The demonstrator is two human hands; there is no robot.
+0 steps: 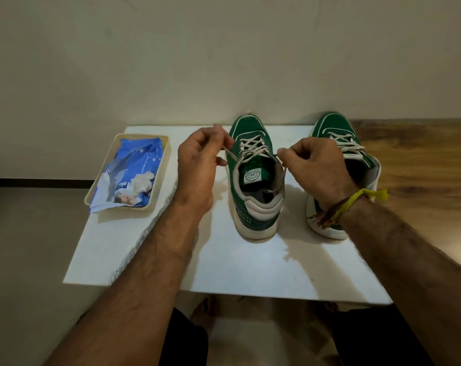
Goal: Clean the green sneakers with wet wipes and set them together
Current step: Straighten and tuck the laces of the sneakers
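Note:
Two green sneakers with white soles and white laces stand upright on a white board [224, 265], toes toward the wall. The left sneaker [255, 207] is between my hands. My left hand [197, 159] pinches one lace end to the left of its tongue. My right hand [316, 165] pinches the other lace end on its right side. The right sneaker [337, 136] stands a hand's width apart, partly hidden behind my right hand and wrist. A blue pack of wet wipes [131, 173] lies in a cream tray [164, 165] at the left, with a white wipe sticking out.
The board lies against a pale wall, with a wooden surface [422, 165] to its right. The tray overhangs the board's left edge. Floor and my feet show below the front edge.

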